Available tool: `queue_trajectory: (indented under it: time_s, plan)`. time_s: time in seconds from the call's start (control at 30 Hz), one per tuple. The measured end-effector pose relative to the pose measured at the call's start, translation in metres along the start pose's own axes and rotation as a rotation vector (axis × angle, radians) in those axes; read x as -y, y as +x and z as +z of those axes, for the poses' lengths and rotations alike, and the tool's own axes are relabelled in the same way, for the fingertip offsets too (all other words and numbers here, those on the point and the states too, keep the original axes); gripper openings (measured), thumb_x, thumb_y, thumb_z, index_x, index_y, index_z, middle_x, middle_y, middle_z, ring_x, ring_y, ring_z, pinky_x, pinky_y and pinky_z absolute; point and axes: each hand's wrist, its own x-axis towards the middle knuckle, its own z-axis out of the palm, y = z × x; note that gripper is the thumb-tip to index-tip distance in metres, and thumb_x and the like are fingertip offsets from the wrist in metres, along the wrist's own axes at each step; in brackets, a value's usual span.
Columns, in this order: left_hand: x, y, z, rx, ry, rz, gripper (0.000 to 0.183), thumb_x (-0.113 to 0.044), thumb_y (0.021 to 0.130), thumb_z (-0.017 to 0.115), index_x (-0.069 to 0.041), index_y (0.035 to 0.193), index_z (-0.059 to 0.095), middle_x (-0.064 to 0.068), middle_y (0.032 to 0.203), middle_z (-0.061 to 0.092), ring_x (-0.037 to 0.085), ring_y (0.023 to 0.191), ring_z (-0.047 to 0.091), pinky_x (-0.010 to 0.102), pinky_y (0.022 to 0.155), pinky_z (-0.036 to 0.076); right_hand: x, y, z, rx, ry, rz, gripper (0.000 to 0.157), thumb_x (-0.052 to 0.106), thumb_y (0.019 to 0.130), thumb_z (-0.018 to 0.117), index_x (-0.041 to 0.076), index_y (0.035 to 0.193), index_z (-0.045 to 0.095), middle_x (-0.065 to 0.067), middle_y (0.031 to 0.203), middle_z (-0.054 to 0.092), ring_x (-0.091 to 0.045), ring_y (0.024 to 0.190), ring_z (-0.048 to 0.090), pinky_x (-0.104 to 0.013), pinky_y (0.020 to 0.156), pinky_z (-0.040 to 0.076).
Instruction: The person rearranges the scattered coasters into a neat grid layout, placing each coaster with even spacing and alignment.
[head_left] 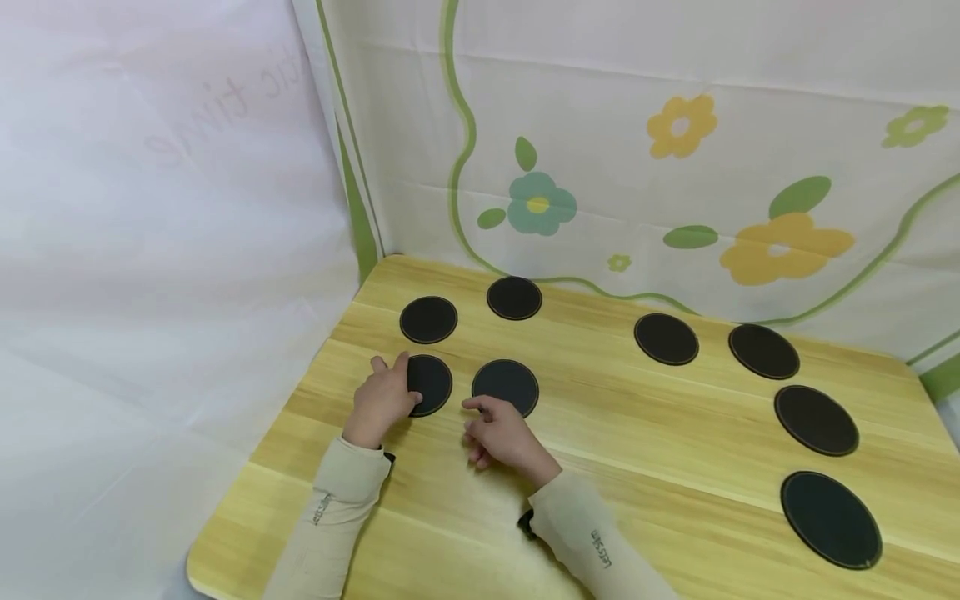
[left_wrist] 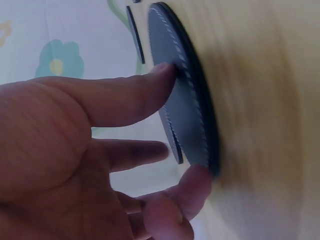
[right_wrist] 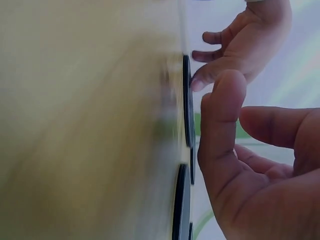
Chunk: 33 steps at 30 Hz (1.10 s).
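Observation:
My left hand (head_left: 384, 398) touches a black round coaster (head_left: 433, 385) with a stitched rim, flat on the table. In the left wrist view, the thumb rests on the face of this coaster (left_wrist: 182, 100) and a fingertip is at its edge; the other fingers are spread. My right hand (head_left: 504, 439) is over the near edge of another black coaster (head_left: 510, 383), holding nothing. In the right wrist view, the right hand (right_wrist: 235, 165) has its index finger bent and its thumb close to it. The coaster's edge looks thick; whether it is a stack, I cannot tell.
Behind these lie two more black coasters, at the back left (head_left: 428, 320) and beside it (head_left: 514, 298). Several others, such as one at the near right (head_left: 831, 519), curve along the table's right side. A flowered curtain (head_left: 600, 150) borders the wooden table (head_left: 637, 442).

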Motion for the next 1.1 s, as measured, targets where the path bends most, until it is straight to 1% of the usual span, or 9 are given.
queue_trajectory:
  time_s: [0.17,0.27,0.4,0.47,0.57,0.73,0.87,1.0,1.1]
  plan:
    - [0.004,-0.001,0.001,0.010,0.026,-0.015,0.070,-0.025,0.094,0.074,0.005,0.148,0.043,0.033,0.123,0.043,0.039,0.084,0.063,0.051,0.066,0.053,0.003,0.007,0.014,0.040,-0.018,0.016,0.047,0.002,0.101,0.056,-0.006,0.146,0.047,-0.019,0.079,0.069,-0.016,0.046,0.059,-0.037,0.046,0.056]
    - [0.004,-0.002,0.001,0.016,0.027,-0.015,0.068,-0.024,0.093,0.076,0.009,0.144,0.045,0.034,0.123,0.043,0.039,0.084,0.064,0.052,0.068,0.054,0.005,0.009,0.020,0.044,-0.008,0.040,0.054,0.003,0.100,0.056,-0.005,0.151,0.040,-0.019,0.077,0.069,-0.017,0.044,0.059,-0.038,0.045,0.055]
    - [0.004,-0.004,0.000,0.028,0.026,-0.021,0.068,-0.021,0.091,0.078,0.014,0.140,0.045,0.035,0.122,0.043,0.037,0.079,0.063,0.051,0.067,0.054,0.007,0.012,0.028,0.052,0.029,0.094,0.067,0.006,0.100,0.057,-0.005,0.157,0.025,-0.020,0.077,0.069,-0.018,0.044,0.059,-0.039,0.045,0.055]
    - [0.005,-0.005,0.000,0.033,0.027,-0.030,0.068,-0.019,0.090,0.079,0.014,0.139,0.046,0.035,0.121,0.043,0.036,0.079,0.063,0.051,0.068,0.054,0.008,0.013,0.031,0.060,0.051,0.119,0.072,0.009,0.100,0.057,-0.005,0.159,0.018,-0.021,0.077,0.069,-0.018,0.044,0.059,-0.038,0.044,0.055]
    - [0.006,-0.007,-0.001,0.041,0.032,-0.033,0.067,-0.018,0.090,0.079,0.015,0.138,0.046,0.034,0.120,0.044,0.036,0.079,0.063,0.051,0.068,0.054,0.008,0.014,0.036,0.074,0.070,0.152,0.077,0.012,0.100,0.058,-0.001,0.161,0.012,-0.021,0.077,0.069,-0.017,0.044,0.059,-0.036,0.042,0.054]
    - [0.008,-0.008,-0.003,0.044,0.014,-0.016,0.068,-0.020,0.089,0.080,0.015,0.136,0.047,0.035,0.118,0.045,0.039,0.084,0.063,0.052,0.071,0.054,0.009,0.015,0.043,0.078,0.074,0.184,0.082,0.012,0.098,0.059,0.007,0.163,0.008,-0.020,0.075,0.068,-0.018,0.043,0.059,-0.033,0.040,0.052]
    - [0.012,-0.009,-0.004,0.036,-0.029,-0.020,0.067,-0.023,0.089,0.079,0.015,0.135,0.049,0.035,0.116,0.046,0.041,0.089,0.063,0.054,0.075,0.053,0.010,0.015,0.045,0.072,0.106,0.190,0.084,0.010,0.096,0.058,0.008,0.163,0.007,-0.022,0.077,0.069,-0.018,0.043,0.059,-0.032,0.040,0.051]
    - [0.017,-0.010,-0.005,0.022,-0.061,-0.035,0.056,-0.025,0.092,0.075,0.014,0.128,0.055,0.030,0.111,0.048,0.041,0.090,0.062,0.054,0.077,0.051,0.011,0.014,0.045,0.038,0.161,0.179,0.083,0.004,0.093,0.056,0.008,0.162,0.011,-0.023,0.082,0.069,-0.017,0.043,0.059,-0.031,0.040,0.051]
    - [0.019,-0.011,-0.006,0.022,-0.081,-0.030,0.048,-0.024,0.095,0.071,0.013,0.123,0.059,0.029,0.110,0.050,0.041,0.092,0.062,0.055,0.080,0.050,0.011,0.014,0.044,-0.001,0.190,0.151,0.082,0.001,0.091,0.055,0.010,0.162,0.014,-0.023,0.086,0.070,-0.017,0.044,0.059,-0.031,0.041,0.052]
